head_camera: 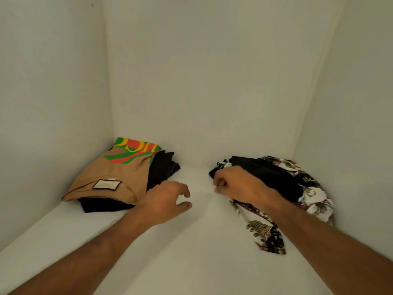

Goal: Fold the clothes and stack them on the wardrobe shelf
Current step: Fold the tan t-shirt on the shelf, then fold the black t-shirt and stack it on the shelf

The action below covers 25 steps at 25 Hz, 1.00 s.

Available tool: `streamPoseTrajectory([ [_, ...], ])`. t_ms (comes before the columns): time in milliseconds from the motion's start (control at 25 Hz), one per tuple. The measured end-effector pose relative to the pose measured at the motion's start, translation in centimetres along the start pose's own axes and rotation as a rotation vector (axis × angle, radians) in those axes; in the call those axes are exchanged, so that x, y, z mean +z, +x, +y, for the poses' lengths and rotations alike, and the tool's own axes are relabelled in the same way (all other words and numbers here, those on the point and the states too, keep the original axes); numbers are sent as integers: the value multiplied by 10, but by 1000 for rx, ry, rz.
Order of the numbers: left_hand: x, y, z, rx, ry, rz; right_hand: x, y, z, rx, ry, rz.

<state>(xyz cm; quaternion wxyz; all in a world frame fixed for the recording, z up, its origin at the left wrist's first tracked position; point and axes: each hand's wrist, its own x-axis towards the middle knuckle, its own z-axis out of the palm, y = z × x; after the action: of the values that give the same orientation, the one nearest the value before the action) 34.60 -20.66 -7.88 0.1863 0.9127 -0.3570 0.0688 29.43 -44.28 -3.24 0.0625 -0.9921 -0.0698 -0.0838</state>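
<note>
A folded stack sits at the back left of the white wardrobe shelf [191, 241]: a tan garment [119, 177] with a red, green and yellow print lies on top of dark clothes [163, 167]. At the back right lies a loose heap, a black garment [274, 175] over a white and black patterned cloth [314, 201]. My left hand [165, 201] hovers beside the folded stack, fingers loosely curled and holding nothing. My right hand [236, 184] rests on the heap's left edge with fingers curled; whether they pinch the black cloth is unclear.
White wardrobe walls close in on the left [53, 103], back [202, 81] and right [350, 113]. Bare shelf shows between the two piles and toward the front.
</note>
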Motion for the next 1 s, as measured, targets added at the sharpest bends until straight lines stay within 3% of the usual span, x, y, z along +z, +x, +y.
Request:
streamPoseTrajectory([
  [80, 9, 3, 21, 25, -58, -43, -26, -11, 35, 179, -70, 53],
  [200, 17, 6, 46, 49, -105, -79, -40, -24, 72, 352, -172, -84],
  [400, 16, 6, 63, 62, -152, -119, -39, -18, 88, 309, -213, 28],
  [560, 9, 3, 62, 35, -225, -117, -72, -7, 115, 413, 127, 178],
  [760, 1, 9, 60, 56, -317, -70, -126, 14, 141, 557, 697, 621],
  [840, 0, 16, 63, 70, -350, -50, -147, 22, 143, 517, 750, 737],
  [1000, 2, 28, 74, 111, -382, -43, -172, 37, 133, 409, 580, 693],
])
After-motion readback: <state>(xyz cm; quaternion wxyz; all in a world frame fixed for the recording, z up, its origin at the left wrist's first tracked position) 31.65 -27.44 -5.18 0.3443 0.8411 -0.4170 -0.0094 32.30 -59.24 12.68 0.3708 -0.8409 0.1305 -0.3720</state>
